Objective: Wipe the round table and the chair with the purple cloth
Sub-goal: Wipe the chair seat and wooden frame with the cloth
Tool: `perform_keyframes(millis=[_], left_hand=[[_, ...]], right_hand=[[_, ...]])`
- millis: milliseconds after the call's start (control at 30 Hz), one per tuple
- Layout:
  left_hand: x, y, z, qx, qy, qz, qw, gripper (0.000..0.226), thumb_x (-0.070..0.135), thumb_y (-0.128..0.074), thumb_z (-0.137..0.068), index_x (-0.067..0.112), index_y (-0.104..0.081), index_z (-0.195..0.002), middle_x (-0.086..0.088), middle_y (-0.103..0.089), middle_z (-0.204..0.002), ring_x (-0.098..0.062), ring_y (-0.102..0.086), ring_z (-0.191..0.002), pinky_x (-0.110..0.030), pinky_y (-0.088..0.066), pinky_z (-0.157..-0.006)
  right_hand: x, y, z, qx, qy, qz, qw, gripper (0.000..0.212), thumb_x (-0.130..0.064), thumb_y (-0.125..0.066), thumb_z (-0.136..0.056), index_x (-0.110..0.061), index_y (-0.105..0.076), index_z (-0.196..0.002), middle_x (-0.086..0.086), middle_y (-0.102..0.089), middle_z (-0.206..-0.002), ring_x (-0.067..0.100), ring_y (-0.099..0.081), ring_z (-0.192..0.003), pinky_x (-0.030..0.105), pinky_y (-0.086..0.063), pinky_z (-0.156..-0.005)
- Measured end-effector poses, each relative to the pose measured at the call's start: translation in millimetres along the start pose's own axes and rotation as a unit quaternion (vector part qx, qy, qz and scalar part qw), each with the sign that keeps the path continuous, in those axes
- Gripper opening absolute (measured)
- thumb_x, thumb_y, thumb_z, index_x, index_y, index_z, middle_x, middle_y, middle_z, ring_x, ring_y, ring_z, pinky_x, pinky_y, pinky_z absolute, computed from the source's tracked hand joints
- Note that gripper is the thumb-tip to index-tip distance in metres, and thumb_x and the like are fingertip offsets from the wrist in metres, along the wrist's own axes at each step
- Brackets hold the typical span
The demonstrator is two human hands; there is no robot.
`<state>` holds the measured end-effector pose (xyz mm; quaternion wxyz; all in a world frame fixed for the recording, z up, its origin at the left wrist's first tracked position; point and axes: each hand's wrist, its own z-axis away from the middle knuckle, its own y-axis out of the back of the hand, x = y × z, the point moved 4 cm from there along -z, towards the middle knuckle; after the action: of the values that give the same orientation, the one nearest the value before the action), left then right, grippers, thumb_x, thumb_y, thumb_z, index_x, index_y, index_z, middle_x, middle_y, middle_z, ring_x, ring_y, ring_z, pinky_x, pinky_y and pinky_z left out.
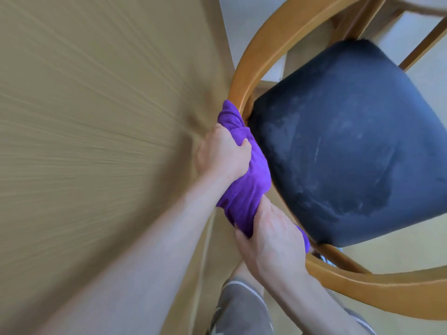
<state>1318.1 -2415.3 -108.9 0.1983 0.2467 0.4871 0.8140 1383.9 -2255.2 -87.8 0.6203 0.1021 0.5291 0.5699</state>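
Gripping the purple cloth (244, 180) wrapped around the chair's curved wooden rail (266, 56) with my left hand (222, 151) and right hand (268, 240), I risk it bunching and skipping rail sections.

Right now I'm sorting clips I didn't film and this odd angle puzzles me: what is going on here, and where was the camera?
The camera sits on a person's head and looks down, so you see their own bare arms; its wide lens bends the edges. Both hands grip a purple cloth wrapped around the curved wooden frame of a chair. The left hand holds it higher up, the right hand lower. Beside the cloth is the chair's dark blue seat, which shows pale smudges. The big tan surface on the left looks like the table, blurred by motion. Grey shorts show at the bottom.
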Motion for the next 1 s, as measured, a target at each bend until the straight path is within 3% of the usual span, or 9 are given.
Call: perform_keyframes(millis=[100,233,367,500,833,1000], left_hand=[[9.7,-2.2,-18.8,0.010,-0.017,-0.027,0.999,0.049,0.051,-0.061,-0.094,0.012,-0.057,-0.123,-0.009,-0.070,-0.119,-0.034,-0.067,-0.109,-0.037,-0.049,-0.086],[20.2,-4.2,-41.3,0.011,-0.028,-0.014,0.999,0.050,0.048,-0.062,-0.095,0.012,-0.053,-0.128,-0.009,-0.070,-0.120,-0.034,-0.068,-0.108,-0.036,-0.047,-0.082],[29.3,-3.7,-65.4,-0.005,-0.078,0.053,0.996,0.068,0.045,-0.065,-0.096,0.012,-0.040,-0.149,-0.009,-0.062,-0.137,-0.031,-0.062,-0.123,-0.038,-0.049,-0.097],[40.3,-3.0,-84.7,0.002,-0.141,0.069,0.988,0.081,0.043,-0.067,-0.095,0.012,-0.027,-0.158,-0.007,-0.051,-0.150,-0.027,-0.053,-0.134,-0.037,-0.044,-0.107],[62.3,2.6,-104.3,0.051,-0.232,0.013,0.971,0.093,0.049,-0.066,-0.094,0.009,-0.017,-0.163,-0.010,-0.043,-0.155,-0.028,-0.051,-0.135,-0.039,-0.046,-0.103],[78.3,5.0,-115.1,0.050,-0.296,-0.043,0.953,0.094,0.045,-0.063,-0.095,0.008,-0.011,-0.164,-0.015,-0.035,-0.160,-0.033,-0.051,-0.134,-0.041,-0.050,-0.096]], right_hand=[[-19.8,-1.9,-25.4,-0.028,-0.069,0.010,0.997,0.034,-0.033,-0.060,-0.086,-0.021,-0.030,-0.093,-0.007,-0.043,-0.084,0.021,-0.041,-0.076,0.031,-0.031,-0.065],[-32.9,-2.4,-46.0,-0.060,-0.129,-0.018,0.990,0.031,-0.030,-0.057,-0.086,-0.020,-0.028,-0.094,-0.005,-0.046,-0.083,0.022,-0.044,-0.075,0.032,-0.034,-0.063],[-41.2,1.4,-64.6,-0.074,-0.127,-0.037,0.989,0.030,-0.027,-0.058,-0.086,-0.018,-0.030,-0.092,-0.003,-0.049,-0.083,0.023,-0.045,-0.072,0.032,-0.035,-0.061],[-42.5,2.1,-85.4,-0.099,-0.133,-0.130,0.978,0.023,-0.021,-0.056,-0.083,-0.015,-0.036,-0.093,0.002,-0.056,-0.083,0.024,-0.055,-0.070,0.034,-0.042,-0.057],[-38.5,-3.4,-113.6,-0.122,-0.132,-0.243,0.953,0.042,-0.024,-0.063,-0.074,-0.023,-0.038,-0.108,-0.001,-0.056,-0.094,0.022,-0.058,-0.083,0.035,-0.053,-0.068],[-36.9,-6.8,-130.2,-0.139,-0.158,-0.282,0.936,0.046,-0.024,-0.067,-0.073,-0.027,-0.036,-0.106,-0.008,-0.050,-0.094,0.018,-0.056,-0.083,0.027,-0.045,-0.065]])
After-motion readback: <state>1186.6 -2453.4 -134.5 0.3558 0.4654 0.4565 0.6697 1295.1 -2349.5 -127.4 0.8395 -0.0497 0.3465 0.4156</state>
